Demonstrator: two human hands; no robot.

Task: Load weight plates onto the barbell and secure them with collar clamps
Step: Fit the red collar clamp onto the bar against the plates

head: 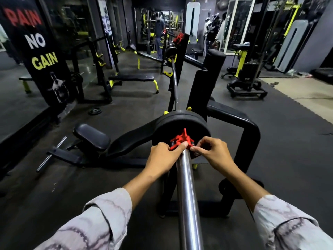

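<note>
A chrome barbell sleeve point(188, 192) runs from the bottom of the view up to a black weight plate point(180, 121) on the near end of the bar. A red collar clamp point(181, 140) sits on the sleeve right against that plate, its lever sticking up. My left hand point(163, 156) grips the clamp from the left, thumb over the bar. My right hand point(211, 152) pinches the clamp's right side with its fingertips. At the far end of the bar another black plate point(170, 54) hangs, and a second red clamp point(178, 38) lies on the rack post above it.
The bar rests on a black and yellow bench rack point(200, 87) with a padded seat point(91, 137) to the left. A small plate point(95, 111) and a short bar point(51, 154) lie on the floor. More benches stand behind; people are at the far end.
</note>
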